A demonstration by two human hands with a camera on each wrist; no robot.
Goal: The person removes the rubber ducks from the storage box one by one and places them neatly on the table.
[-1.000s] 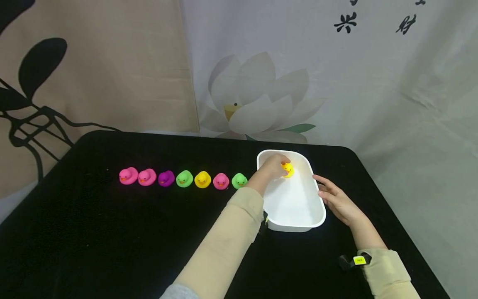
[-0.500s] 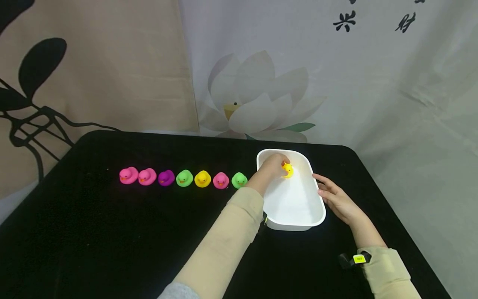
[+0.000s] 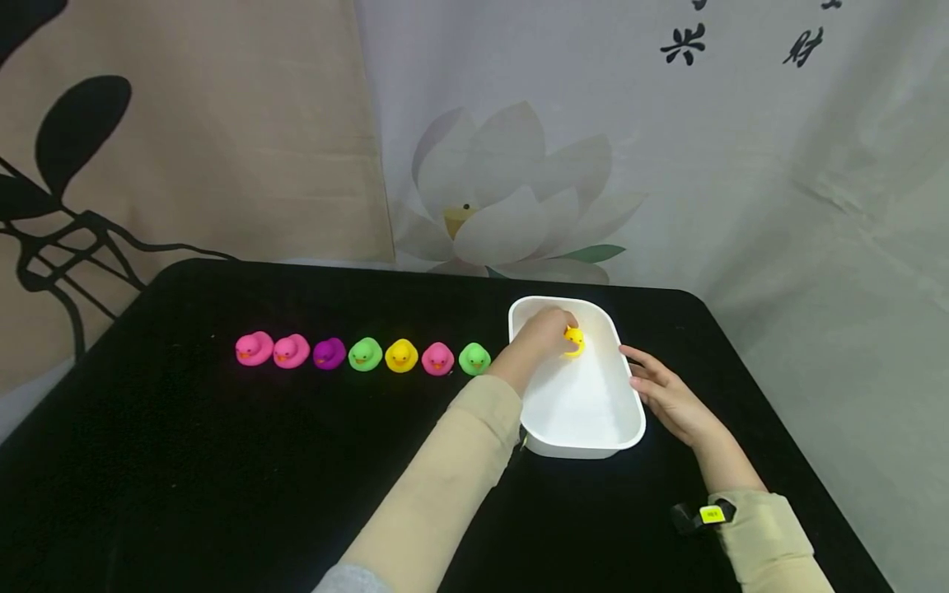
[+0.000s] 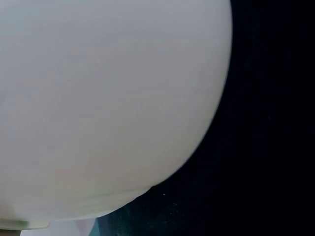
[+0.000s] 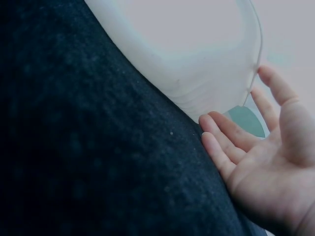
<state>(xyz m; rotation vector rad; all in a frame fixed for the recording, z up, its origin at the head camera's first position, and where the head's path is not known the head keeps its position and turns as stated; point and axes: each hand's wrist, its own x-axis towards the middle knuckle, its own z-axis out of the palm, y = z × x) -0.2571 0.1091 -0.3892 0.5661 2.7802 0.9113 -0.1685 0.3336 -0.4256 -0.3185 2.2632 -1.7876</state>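
Note:
In the head view a white plastic tub stands at the right part of the black table. My left hand reaches over its left rim and grips a yellow rubber duck near the tub's far end. The fingers cover part of the duck. From the left wrist, the tub's outer wall fills much of the picture, and the hand is out of sight. My right hand is at the tub's right side, fingers extended; the right wrist view shows its fingertips against the outer wall.
Left of the tub runs a row of rubber ducks: two pink ones, a purple one, a green one, a yellow one, another pink one and another green one. A printed cloth hangs behind the table.
The yellow duck in my left hand has turned and shifted slightly inside the tub. My right hand keeps its place at the tub's side.

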